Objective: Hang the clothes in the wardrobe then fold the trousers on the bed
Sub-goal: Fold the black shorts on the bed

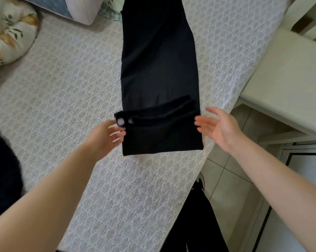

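Black trousers [157, 62] lie lengthwise on the bed [58, 84], which has a white and grey patterned cover. Their near end is folded back over itself, and the waistband with a pale button [121, 121] lies across the top of the fold. My left hand [108, 134] is at the left edge of the fold, fingers straight and touching the cloth by the button. My right hand [219, 126] hovers at the right edge of the fold, fingers spread and relaxed, holding nothing.
A floral cushion [7, 33] lies at the far left and pillows [80, 10] at the head of the bed. A dark garment [2, 175] sits at the left edge. A pale bedside unit [288, 84] stands right of the bed on tiled floor [231, 171].
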